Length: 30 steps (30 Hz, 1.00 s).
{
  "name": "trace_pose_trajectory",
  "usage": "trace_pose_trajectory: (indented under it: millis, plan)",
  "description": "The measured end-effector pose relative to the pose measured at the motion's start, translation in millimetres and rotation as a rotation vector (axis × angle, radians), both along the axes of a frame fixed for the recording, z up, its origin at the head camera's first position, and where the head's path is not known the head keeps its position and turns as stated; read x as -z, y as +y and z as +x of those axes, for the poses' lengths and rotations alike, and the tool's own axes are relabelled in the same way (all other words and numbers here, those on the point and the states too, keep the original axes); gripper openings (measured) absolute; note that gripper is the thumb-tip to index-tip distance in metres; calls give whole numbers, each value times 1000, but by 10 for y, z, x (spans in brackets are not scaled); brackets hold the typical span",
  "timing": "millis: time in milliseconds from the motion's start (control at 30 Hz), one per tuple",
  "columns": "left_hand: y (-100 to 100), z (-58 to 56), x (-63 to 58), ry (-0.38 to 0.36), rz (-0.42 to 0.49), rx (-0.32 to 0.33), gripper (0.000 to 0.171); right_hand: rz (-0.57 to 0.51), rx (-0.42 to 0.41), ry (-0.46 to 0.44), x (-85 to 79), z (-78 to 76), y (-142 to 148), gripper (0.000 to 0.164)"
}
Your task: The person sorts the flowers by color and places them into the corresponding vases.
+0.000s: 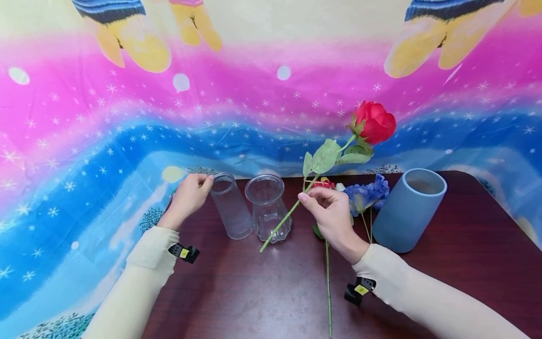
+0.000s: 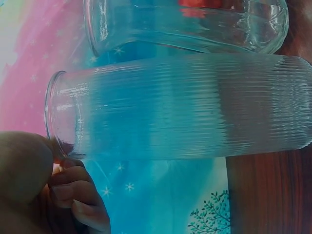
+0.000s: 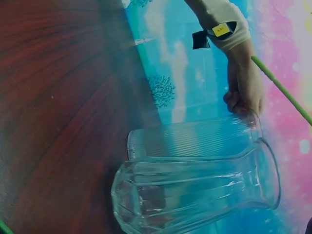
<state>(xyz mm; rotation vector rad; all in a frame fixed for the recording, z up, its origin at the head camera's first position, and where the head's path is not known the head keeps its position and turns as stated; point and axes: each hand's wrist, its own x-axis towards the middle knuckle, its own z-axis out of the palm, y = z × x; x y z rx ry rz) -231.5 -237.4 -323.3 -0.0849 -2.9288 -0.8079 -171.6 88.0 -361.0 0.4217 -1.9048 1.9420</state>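
My left hand (image 1: 189, 197) pinches the rim of a tall ribbed glass vase (image 1: 234, 214) between thumb and curled fingers; the left wrist view shows this grip on the ribbed glass (image 2: 161, 112). My right hand (image 1: 332, 219) holds a red artificial rose (image 1: 374, 122) by its green stem, bloom up to the right. The stem slants down to the left, its lower end in front of a flared clear glass vase (image 1: 266, 188). In the right wrist view, part of the stem (image 3: 282, 90) crosses near the left hand. Both glass vases stand upright on the table.
A blue-grey vase (image 1: 408, 216) stands at the right of the dark wood table (image 1: 271, 292). Blue flowers (image 1: 366, 195) and another red flower (image 1: 318, 183) lie behind my right hand, with a long green stem (image 1: 328, 292) towards the front. A printed cloth (image 1: 254, 103) hangs behind.
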Motion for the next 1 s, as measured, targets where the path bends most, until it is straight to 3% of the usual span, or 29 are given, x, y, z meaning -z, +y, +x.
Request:
trace_pose_trajectory:
  millis: [300, 633, 1000]
  plan:
    - [-3, 7, -2, 12, 5, 11, 47, -55, 29, 59, -148, -33, -93, 9]
    - [-13, 16, 1, 2, 30, 16, 47, -46, 30, 113, -309, -99, -161, 13]
    - [11, 15, -17, -13, 25, 22, 45, -53, 42, 177, -436, -251, -236, 14]
